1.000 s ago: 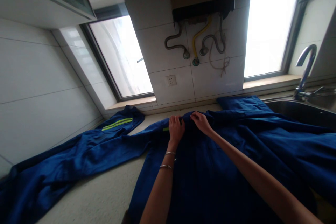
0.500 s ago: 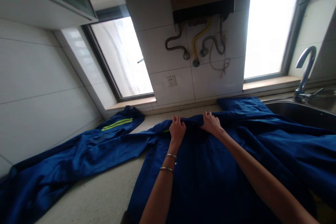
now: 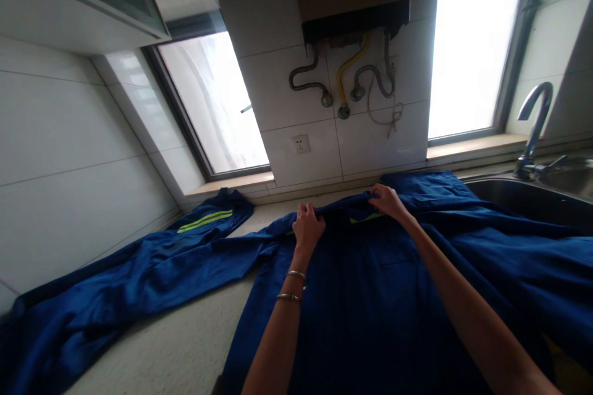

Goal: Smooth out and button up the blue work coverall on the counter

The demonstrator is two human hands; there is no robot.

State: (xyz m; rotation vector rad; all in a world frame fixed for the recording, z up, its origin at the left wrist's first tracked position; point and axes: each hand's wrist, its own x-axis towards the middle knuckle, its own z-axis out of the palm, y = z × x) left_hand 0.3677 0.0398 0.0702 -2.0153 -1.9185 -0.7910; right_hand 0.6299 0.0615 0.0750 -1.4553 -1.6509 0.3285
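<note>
A dark blue work jacket [image 3: 352, 284] lies spread over the counter, its upper edge towards the wall and its front hanging towards me. My left hand [image 3: 307, 226] is closed on that upper edge, left of the middle, fingertips curled over the cloth. Farther right, my right hand [image 3: 386, 200] pinches the same edge and holds it slightly raised. Between the hands a strip of yellow-green band shows under the fold. One long sleeve [image 3: 152, 271] stretches left across the counter. More blue cloth [image 3: 500, 247] lies in folds to the right.
A folded blue piece with yellow-green stripes [image 3: 204, 221] lies at the back left. The sink [image 3: 500, 194] and its tap [image 3: 532, 129] are at the right. Pipes [image 3: 343, 83] hang under a wall-mounted heater [image 3: 352, 6]. A socket [image 3: 300, 144] is on the tiled wall.
My right hand has moved right along the jacket's upper edge and lifted it a little, baring more of the yellow-green band. My left hand stays nearly where it was.
</note>
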